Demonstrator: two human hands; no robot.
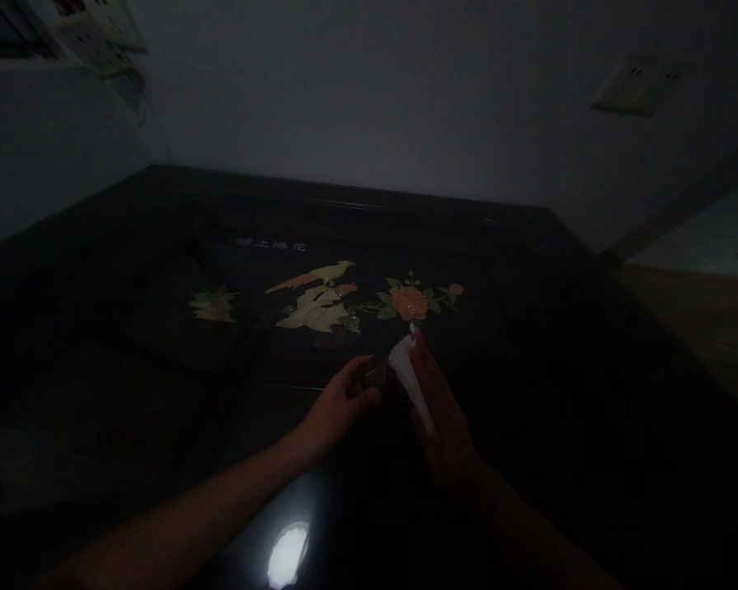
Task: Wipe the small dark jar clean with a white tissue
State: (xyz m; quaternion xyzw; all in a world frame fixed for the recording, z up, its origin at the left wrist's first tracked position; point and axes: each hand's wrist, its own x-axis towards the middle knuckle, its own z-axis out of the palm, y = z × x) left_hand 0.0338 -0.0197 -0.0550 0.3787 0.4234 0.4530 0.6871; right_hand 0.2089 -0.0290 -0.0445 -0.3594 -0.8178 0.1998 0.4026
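My left hand (338,403) is closed around a small, dark, shiny object (376,375); the gloom hides what kind of thing it is. Facing it from the right, my right hand (446,418) has its fingers pressed together along a folded white tissue or cloth (409,370). The white piece is close to the dark object, but I cannot tell whether they touch. Both hands are over a glossy black surface (271,418), just below its inlaid picture of pale birds (316,311) and an orange flower (409,302) with green leaves.
The black surface has a raised back edge (344,192) against a grey wall (369,90). Wall outlets (636,82) are at the upper right, with more switch plates (98,41) at the upper left. A bright light reflection shows near the front. Wooden floor (689,303) appears at right.
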